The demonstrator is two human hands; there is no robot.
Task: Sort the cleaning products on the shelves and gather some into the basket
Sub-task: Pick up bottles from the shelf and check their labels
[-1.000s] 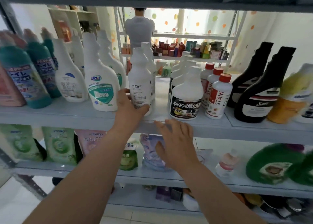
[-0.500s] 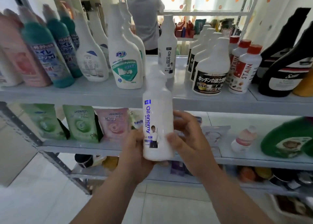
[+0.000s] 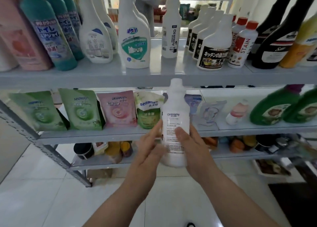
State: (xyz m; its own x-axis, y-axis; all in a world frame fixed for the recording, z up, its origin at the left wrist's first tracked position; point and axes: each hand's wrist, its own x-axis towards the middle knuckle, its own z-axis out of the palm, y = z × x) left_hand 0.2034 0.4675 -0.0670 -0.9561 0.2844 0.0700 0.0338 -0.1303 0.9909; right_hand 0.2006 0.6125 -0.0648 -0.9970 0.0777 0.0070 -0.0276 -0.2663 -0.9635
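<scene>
Head camera – close before the shelves (image 3: 85, 79), facing forward and slightly down

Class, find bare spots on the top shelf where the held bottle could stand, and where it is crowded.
Bare: top shelf front centre, between green-label spray and black-label kitchen bottle, before the standing Oil enemy bottle. Crowded: teal bottles left, black bottles right.
</scene>
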